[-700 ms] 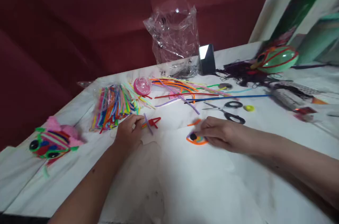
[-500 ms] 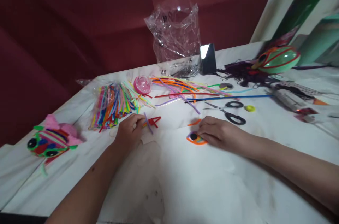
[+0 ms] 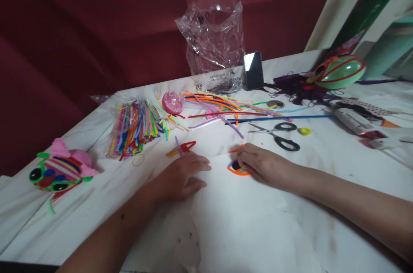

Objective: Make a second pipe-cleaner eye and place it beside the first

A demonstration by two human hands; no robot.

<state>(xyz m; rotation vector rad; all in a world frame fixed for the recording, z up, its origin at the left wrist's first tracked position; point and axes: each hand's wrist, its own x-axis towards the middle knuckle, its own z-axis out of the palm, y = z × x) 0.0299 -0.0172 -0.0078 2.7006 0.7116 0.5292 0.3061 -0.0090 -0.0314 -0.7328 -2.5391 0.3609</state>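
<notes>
Right of centre on the white marbled bench (image 3: 355, 152), the right hand (image 3: 263, 164) bunches its fingers over a small orange-edged, eye-shaped fuzzy-stem piece (image 3: 238, 172); any pinch is hidden. The left hand (image 3: 182, 176) is spread, empty. Probably light, soft, bendable: best held by its edge.

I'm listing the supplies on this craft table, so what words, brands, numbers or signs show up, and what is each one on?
No text can be read with certainty.
Clear plastic bag: dark printed marks, too small and blurred to read.
White object on the right: faint grey print, too blurred to read.
Eye-shaped piece under the right hand: no lettering shows.
</notes>
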